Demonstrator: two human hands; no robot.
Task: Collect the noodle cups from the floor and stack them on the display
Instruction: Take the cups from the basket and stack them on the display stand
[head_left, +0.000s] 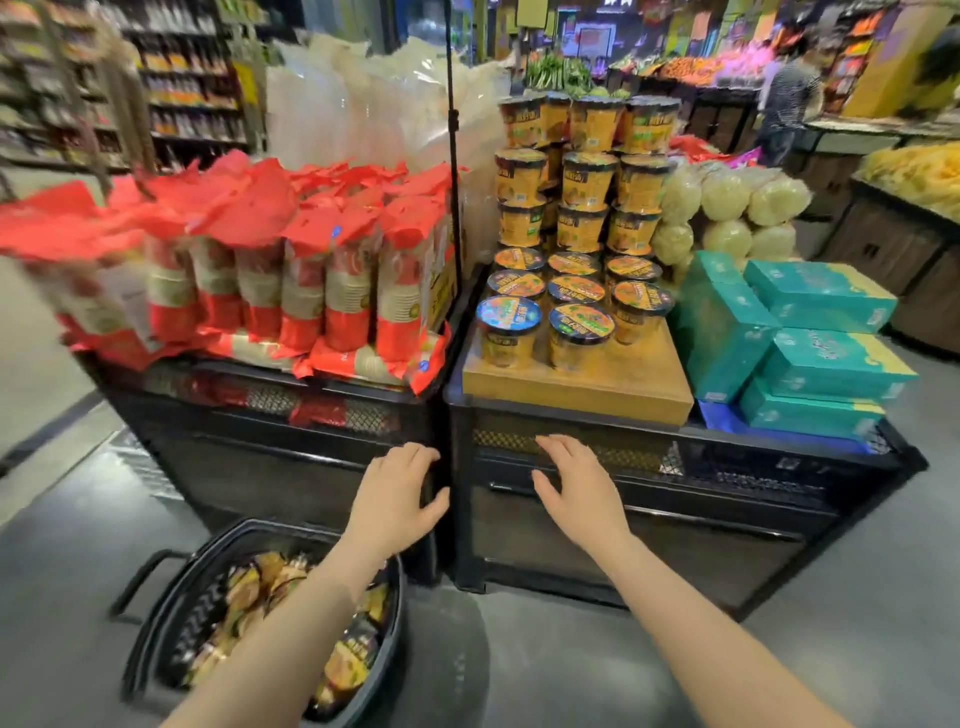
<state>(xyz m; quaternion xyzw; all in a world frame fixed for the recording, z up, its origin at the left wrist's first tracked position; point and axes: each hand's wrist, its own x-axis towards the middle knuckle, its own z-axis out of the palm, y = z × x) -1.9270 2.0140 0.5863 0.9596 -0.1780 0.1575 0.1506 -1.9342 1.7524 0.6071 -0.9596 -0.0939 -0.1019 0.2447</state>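
Both hands bare and spread, left hand (396, 496), right hand (581, 493), holding nothing, noodle cups (576, 223) stacked on display, more blurry in black basket (171, 623), half hidden by left arm

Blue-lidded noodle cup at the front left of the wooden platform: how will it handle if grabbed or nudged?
The blue-lidded noodle cup is probably light and fairly stiff. It tapers to a narrower base, so a side nudge could tip it. Standing near the wooden platform edge, it might fall off. Its glossy wrap may be slippery.
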